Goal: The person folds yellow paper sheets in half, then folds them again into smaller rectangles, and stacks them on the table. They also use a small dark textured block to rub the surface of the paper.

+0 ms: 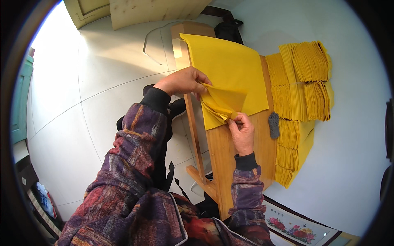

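A stack of yellow sheets (pixel 225 57), paper or cloth, lies on a wooden table (pixel 254 135). At its near left corner several folds of a yellow sheet (pixel 221 100) stand up between my hands. My left hand (pixel 186 82) pinches the upper left edge of this folded sheet, thumb against fingers. My right hand (pixel 242 131) grips its lower folded end near the stack's front edge, thumb and fingers pressed together. How many layers each hand holds cannot be made out.
Piles of folded yellow sheets (pixel 310 61) line the table's right side by the wall. A dark grey oblong pad (pixel 273 125) lies beside them. A cardboard box (pixel 193 28) stands beyond the table's far end. White floor tiles (pixel 102 102) stretch to the left.
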`<state>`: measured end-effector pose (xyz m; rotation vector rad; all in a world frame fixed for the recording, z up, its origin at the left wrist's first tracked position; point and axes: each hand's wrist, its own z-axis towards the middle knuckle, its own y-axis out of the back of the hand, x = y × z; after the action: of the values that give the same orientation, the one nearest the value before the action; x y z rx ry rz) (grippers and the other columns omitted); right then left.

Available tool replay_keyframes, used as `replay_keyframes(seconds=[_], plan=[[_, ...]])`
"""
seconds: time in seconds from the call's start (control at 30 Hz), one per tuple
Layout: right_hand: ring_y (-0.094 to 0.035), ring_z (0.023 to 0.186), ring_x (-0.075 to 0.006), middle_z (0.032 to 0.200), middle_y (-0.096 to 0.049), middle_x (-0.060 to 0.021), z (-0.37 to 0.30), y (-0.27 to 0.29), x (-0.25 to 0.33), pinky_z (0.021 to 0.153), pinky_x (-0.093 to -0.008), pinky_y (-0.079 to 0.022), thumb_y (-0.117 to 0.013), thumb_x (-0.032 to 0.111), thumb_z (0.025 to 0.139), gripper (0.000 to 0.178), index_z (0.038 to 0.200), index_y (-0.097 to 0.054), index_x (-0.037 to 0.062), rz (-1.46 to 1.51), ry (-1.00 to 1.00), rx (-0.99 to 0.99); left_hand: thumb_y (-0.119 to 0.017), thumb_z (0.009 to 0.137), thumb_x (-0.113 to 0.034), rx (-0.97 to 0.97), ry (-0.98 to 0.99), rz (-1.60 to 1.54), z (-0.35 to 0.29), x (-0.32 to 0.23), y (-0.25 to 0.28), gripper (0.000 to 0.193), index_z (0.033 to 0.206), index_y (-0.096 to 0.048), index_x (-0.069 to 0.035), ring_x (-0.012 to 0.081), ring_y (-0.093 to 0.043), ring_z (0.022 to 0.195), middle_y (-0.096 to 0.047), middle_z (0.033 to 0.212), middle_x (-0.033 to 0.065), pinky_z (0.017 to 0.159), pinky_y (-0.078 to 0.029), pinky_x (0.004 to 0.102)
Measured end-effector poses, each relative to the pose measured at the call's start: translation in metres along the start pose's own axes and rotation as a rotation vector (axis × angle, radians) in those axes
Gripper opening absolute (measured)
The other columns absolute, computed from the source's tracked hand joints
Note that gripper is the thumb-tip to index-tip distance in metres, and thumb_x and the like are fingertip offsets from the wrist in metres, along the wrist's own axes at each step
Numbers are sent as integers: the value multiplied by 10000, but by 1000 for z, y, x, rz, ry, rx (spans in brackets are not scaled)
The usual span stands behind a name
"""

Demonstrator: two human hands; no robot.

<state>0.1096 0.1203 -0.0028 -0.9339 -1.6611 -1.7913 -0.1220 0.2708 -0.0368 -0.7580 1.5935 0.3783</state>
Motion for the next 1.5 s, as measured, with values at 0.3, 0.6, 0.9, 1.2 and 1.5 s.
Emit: replay_keyframes(seconds=[0.3,0.6,0.9,1.2,1.5], plan=[[-557,897,-253,1033,-573,-103,-23,-8,23,743,-327,-458,-684,-20,769,249,973,-551,35,-308,255,-330,-625,896,-174,-101,48,41,3,-3,-6,221,1013,-687,3,123,-647,582,-676,803,40,600,-480,230],[-542,997,-308,1078,-547,-126,-15,-10,23,837,-370,-464,-666,-50,743,318,1048,-605,17,-492,381,29,-619,898,-170,-85,55,-17,3,-1,-5,213,1002,-689,3,129,-652,584,-677,795,40,596,-474,226],[-584,853,-294,903,-608,-100,-3,-5,17,735,-355,-487,-665,-62,752,153,871,-608,14,-304,337,-13,-613,907,-168,-75,63,-36,2,-2,-5,211,1007,-683,4,123,-651,609,-672,793,30,647,-482,235],[-497,707,-51,842,-540,40,4,1,6,638,-198,-413,-661,-9,839,99,919,-607,14,37,19,83,-652,882,-180,33,5,22,3,3,3,288,1097,-655,11,119,-647,699,-684,888,33,709,-496,238],[-526,750,-76,910,-578,16,1,1,4,672,-213,-430,-681,28,837,217,1035,-590,32,-12,-68,90,-661,861,-153,-6,10,-23,2,0,0,276,1087,-669,6,100,-633,674,-681,847,26,670,-494,240]])
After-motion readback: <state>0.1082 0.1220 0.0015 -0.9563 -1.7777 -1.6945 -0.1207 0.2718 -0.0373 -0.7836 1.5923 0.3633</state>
